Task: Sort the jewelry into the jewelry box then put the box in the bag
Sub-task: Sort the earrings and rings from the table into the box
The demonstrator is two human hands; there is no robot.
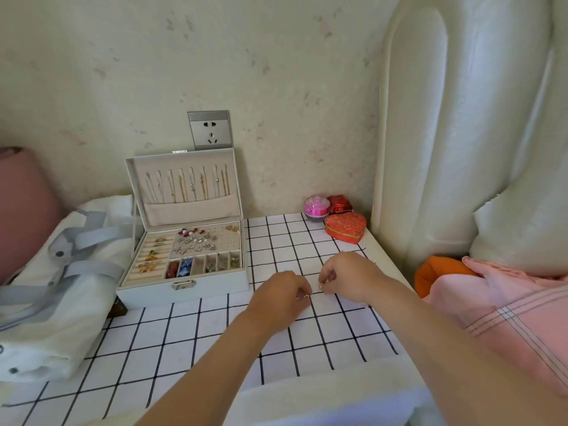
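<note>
Grid tablecloth (184, 348), wall socket (210, 130), red heart box (345, 226), pink blanket (507, 302)

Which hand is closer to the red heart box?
Right. The right hand sits in front of the red heart box; the left hand is farther off, nearer the jewelry box.

Bright soft daylight, faint shadows; wide-angle bending at edges, slight overall softness, no glare.
</note>
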